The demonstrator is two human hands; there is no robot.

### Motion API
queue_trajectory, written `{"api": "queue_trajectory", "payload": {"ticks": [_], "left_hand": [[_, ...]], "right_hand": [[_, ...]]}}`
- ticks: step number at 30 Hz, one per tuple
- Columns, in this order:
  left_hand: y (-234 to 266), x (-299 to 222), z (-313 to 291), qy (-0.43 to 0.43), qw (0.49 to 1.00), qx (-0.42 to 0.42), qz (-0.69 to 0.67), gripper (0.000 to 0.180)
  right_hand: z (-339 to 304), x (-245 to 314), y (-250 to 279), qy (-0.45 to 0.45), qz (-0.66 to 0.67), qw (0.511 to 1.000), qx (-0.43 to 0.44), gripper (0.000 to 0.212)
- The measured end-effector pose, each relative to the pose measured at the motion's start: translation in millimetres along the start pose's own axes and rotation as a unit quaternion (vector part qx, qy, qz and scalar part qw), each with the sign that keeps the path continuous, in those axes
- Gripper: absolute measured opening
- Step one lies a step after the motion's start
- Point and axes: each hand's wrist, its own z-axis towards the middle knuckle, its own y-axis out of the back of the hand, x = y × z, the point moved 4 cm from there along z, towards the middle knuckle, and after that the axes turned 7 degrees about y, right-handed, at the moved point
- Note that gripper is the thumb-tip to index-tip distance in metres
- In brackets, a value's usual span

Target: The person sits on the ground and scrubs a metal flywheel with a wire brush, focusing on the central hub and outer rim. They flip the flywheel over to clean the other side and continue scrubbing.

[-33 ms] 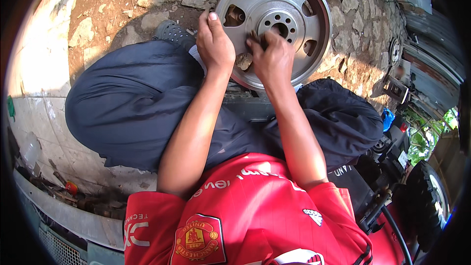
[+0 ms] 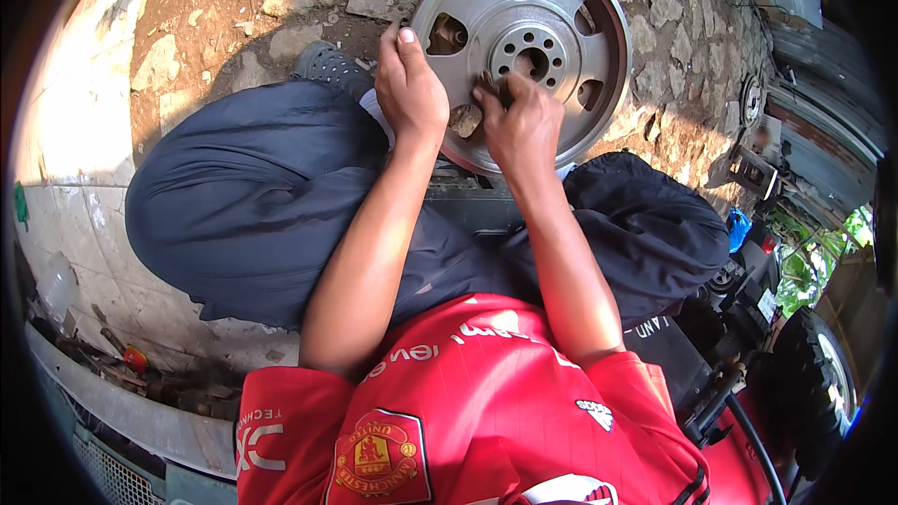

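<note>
Head view: the left hand (image 2: pixel 409 84) is closed over the left rim of the flywheel (image 2: pixel 524 47), fingers curled round the toothed edge, the thumb lying flat on the metal face and pointing up. The right hand (image 2: pixel 519 122) sits just beside it, lower on the disc, its fingers bunched and pressed down on the face below the hub; whether they pinch anything I cannot tell. Between the two hands a small brownish lump (image 2: pixel 465 119) rests against the disc, touching or nearly touching both hands.

The flywheel is a round grey steel disc with a ring of bolt holes at the centre and larger cut-outs around it. It leans in front of the person's knees, its lower edge hidden behind the hands and the dark trousers (image 2: pixel 253 196).

A shoe (image 2: pixel 323 64) shows left of the disc on the stone ground (image 2: pixel 673 65). A red shirt (image 2: pixel 468 411) fills the lower edge. Dark machine parts (image 2: pixel 748 290) stand at the right.
</note>
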Motion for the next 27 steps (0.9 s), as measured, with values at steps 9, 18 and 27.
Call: {"api": "queue_trajectory", "payload": {"ticks": [9,18,27], "left_hand": [[-0.7,-7.9,4.1,0.019,0.999,0.038,-0.018,0.050],[-3.3,-3.4,5.4,0.018,0.999,0.031,-0.025,0.050],[-3.9,-5.4,5.9,0.020,0.999,0.037,-0.024,0.049]], "right_hand": [[14.8,2.3,-9.0,0.012,0.026,0.998,-0.050,0.028],[37.7,13.0,-4.8,-0.010,0.047,0.996,-0.077,0.024],[22.7,2.6,-9.1,0.015,0.009,0.997,-0.078,0.033]]}}
